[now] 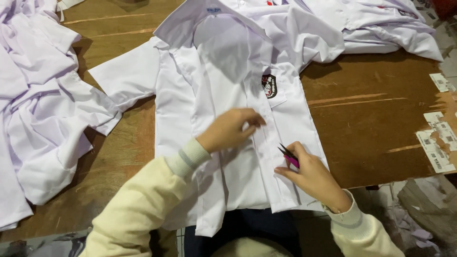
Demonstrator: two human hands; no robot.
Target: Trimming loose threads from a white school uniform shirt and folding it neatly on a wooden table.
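A white short-sleeved shirt (223,71) lies flat on a brown wooden table (371,123), collar away from me, with a dark badge (269,86) on its chest pocket. My left hand (230,129) rests on the shirt's front placket, fingers bent and pressing the cloth. My right hand (309,173) lies on the shirt's right front panel and grips small pink-handled thread snips (289,156), black tips pointing toward the placket. Both arms wear cream sleeves with ribbed cuffs.
A heap of white shirts (38,109) covers the table's left side. More white shirts (381,28) are piled at the back right. Several paper labels (435,140) are stuck along the right edge. The table's front edge runs close to my body.
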